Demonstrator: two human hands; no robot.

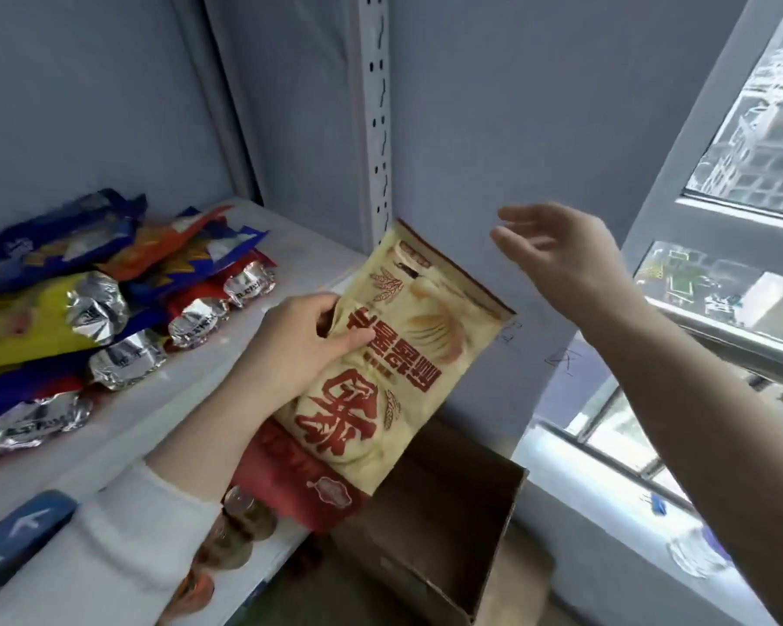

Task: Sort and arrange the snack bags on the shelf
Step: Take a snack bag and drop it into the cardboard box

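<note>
Pale blue-grey walls and a big window (742, 142) on the right frame the whole scene, with a white metal shelf (263, 246) running across the left and a slotted upright post (377, 106) at its back corner. Below the shelf edge sits an open cardboard box (453, 503), probably where the stock is coming from, though I can't see what's inside it. On the shelf there's a row of snack bags (87, 309) already lying overlapped like shingles, blue, yellow and orange ones with crimped silver ends pointing toward the front, so the right part of the shelf is bare and looks like the spot for the next bag. That next one is the beige and red snack bag (394, 350), held off the shelf, just past its right end and above the box, tilted with its printing upside down. The left hand (299, 350) is pinching it at the side edge, thumb on the front, which leaves the face free to read or flip. The right hand (557, 250) is spread wide and holding nothing, hanging near the bag's top corner, I'd guess ready to take it and turn it round.
</note>
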